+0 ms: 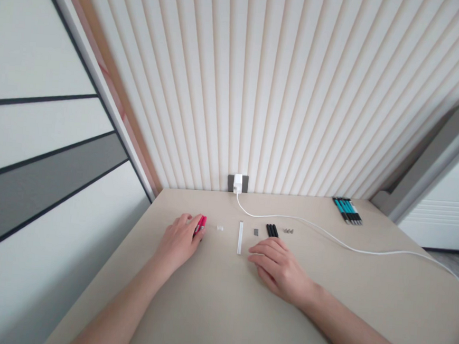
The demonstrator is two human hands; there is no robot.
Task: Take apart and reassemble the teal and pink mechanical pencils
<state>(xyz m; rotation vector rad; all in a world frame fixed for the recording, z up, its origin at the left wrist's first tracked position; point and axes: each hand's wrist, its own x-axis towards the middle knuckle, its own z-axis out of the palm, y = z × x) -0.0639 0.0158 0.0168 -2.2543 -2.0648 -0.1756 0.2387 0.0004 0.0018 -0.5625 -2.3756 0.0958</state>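
Observation:
My left hand (180,238) is at the left of the table, its fingers and thumb closed about several pink pen barrels (203,222) with dark parts, partly hidden by the fingers. My right hand (280,265) lies palm down with fingers stretched out, holding nothing. Just beyond its fingertips are several black pen grips (272,230) side by side. Between the hands lie slim white pen refills (240,237), set upright to the wall. Small white pieces (220,228) sit right of my left hand. Small grey pieces (256,232) and metallic tips (288,230) flank the black grips.
Several blue and black pens (348,210) lie together at the back right of the table (203,308). A white charger (237,184) is plugged in at the wall, and its cable (320,227) runs across the table to the right. A ribbed wall panel (255,89) stands behind.

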